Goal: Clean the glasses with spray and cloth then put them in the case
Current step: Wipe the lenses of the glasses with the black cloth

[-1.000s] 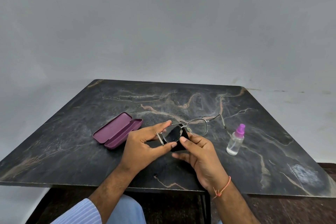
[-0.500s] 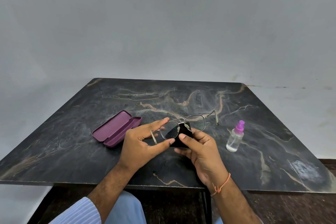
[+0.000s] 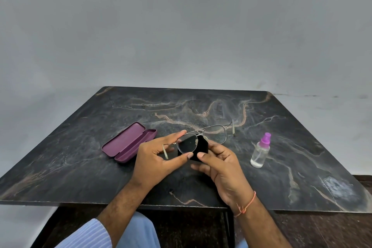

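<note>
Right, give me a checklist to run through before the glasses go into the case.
1. Case lid open: ok.
2. Case free of other things: ok.
3. Glasses in a firm grip, left hand pinching the lens rim: ok.
4. Cloth off the lens: not ok, right hand holds it behind the lens.
5. Arms folded: not ok, both stick out.
6. Lenses clean: cannot tell.

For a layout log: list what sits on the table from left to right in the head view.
Glasses case → left hand → glasses with black cloth → right hand → spray bottle.
</note>
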